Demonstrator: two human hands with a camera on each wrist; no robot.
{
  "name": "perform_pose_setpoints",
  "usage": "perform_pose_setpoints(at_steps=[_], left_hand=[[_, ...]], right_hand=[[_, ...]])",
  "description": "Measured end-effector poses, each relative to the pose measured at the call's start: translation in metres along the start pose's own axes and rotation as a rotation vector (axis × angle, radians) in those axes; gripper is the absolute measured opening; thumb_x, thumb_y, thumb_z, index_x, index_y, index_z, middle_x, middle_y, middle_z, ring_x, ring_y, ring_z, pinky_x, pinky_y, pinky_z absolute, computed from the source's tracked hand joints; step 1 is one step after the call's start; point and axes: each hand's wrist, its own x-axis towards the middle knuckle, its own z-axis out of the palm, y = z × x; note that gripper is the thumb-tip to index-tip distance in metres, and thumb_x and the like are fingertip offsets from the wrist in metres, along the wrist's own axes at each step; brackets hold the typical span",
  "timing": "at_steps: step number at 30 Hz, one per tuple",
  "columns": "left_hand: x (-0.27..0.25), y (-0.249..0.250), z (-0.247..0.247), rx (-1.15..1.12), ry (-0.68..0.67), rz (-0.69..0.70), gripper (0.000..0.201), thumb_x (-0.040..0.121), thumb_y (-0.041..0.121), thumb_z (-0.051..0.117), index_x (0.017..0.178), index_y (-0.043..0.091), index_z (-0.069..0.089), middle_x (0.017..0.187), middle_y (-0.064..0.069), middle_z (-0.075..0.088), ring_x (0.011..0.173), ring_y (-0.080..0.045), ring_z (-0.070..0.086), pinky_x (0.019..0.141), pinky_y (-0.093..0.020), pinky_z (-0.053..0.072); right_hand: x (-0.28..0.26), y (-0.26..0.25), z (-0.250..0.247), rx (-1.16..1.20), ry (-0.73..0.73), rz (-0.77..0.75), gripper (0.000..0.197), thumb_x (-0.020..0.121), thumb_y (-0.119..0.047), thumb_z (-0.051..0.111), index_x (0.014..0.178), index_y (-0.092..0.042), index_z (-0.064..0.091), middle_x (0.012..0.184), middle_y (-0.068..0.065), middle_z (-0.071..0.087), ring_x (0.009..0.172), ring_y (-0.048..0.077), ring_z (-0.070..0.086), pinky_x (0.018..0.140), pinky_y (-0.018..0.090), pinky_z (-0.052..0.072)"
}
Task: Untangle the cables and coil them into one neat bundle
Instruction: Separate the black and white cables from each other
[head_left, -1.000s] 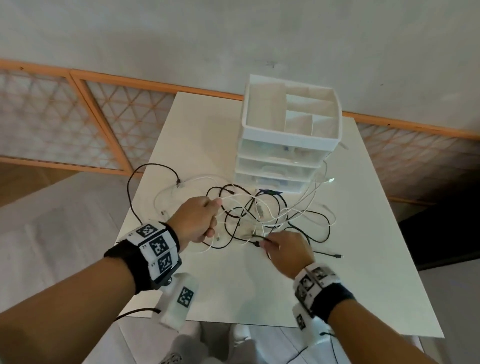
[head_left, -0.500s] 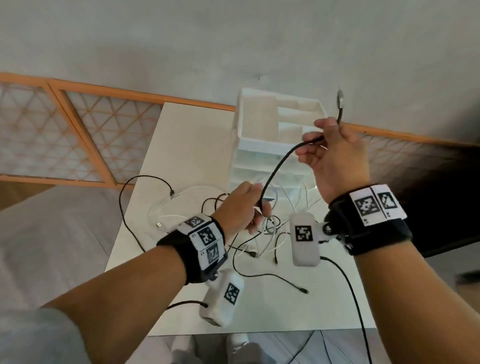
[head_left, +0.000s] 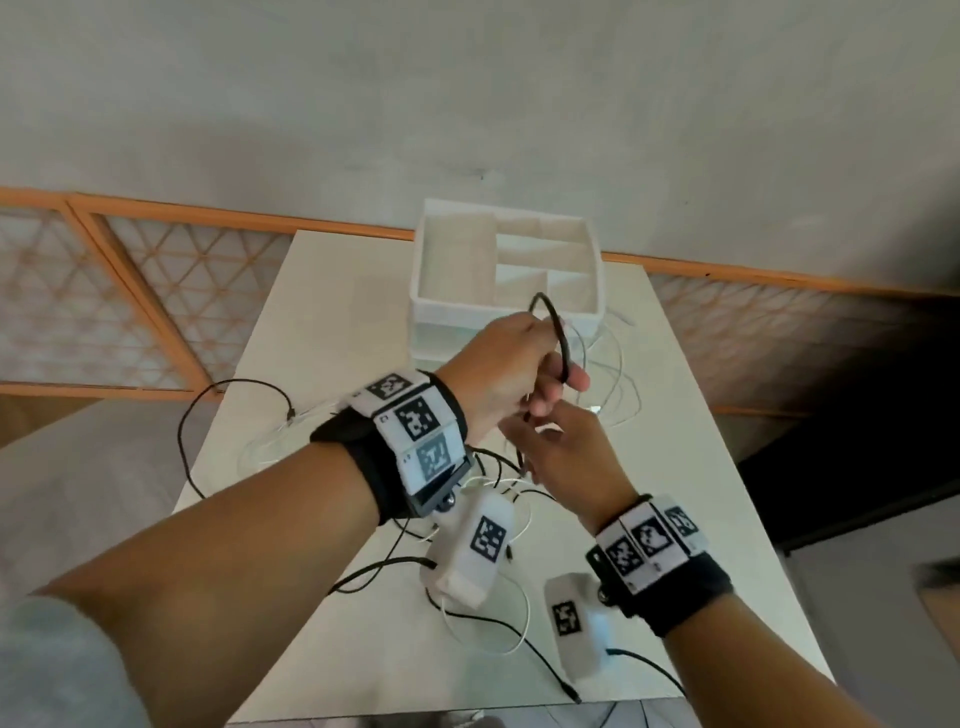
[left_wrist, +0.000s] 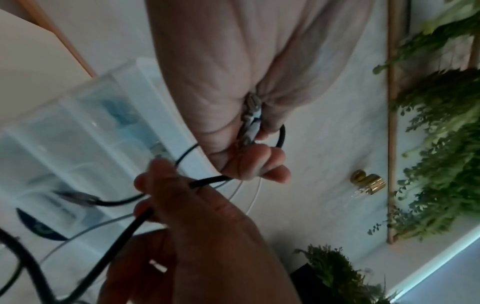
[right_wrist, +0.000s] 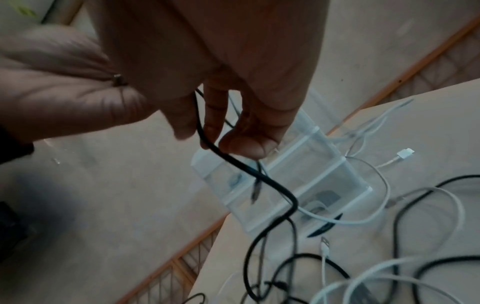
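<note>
White surface (head_left: 332, 322) carries the tangle of black and white cables (head_left: 498, 478), in front of a drawer organiser (head_left: 506, 312). One black cable (head_left: 558, 332) is raised above it as a small loop: the left hand (head_left: 498, 374) grips the loop with curled fingers, and the right hand (head_left: 566, 462) pinches the trailing run just below. Cable appears light, limp and springy; grip near the plug, feeding slack hand to hand.
</note>
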Motion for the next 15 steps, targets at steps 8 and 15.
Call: perform_pose_setpoints(at_steps=[8,15], left_hand=[[0.003,-0.029,-0.015,0.417,0.047,-0.055,0.020,0.106,0.026,0.034,0.100,0.012,0.047,0.097,-0.009,0.075,0.045,-0.015,0.040,0.036,-0.021,0.027],[0.000,-0.075,-0.049,0.682,0.290,-0.085,0.028,0.104,0.031,0.036,0.078,0.025,0.042,0.069,0.000,0.048,0.059,-0.021,0.047,0.061,-0.041,0.050]], right_hand=[[0.026,-0.058,-0.059,0.729,0.096,-0.180,0.035,0.107,-0.021,0.042,0.083,-0.002,0.060,0.076,0.018,0.066,0.057,0.026,0.063,0.056,0.036,0.057],[0.071,-0.077,-0.105,1.082,0.439,-0.029,0.047,0.108,-0.039,0.036,0.080,-0.007,0.056,0.066,0.011,0.069,0.051,0.021,0.067,0.052,0.027,0.055]])
